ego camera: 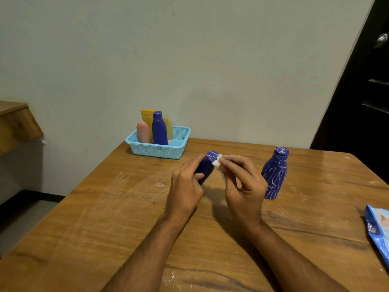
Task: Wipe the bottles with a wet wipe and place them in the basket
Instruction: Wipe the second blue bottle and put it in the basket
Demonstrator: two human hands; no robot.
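The left hand (185,186) curls round a blue bottle (207,165), tilted with its cap end away from the person; the right hand (242,182) pinches a white wet wipe (217,162) against that cap, which bears faint white marks. To the right stands a second blue bottle (274,173), scribbled white, apart from the hands. The light blue basket (160,150) sits at the table's (105,218) far edge, its right half open, bare wood between
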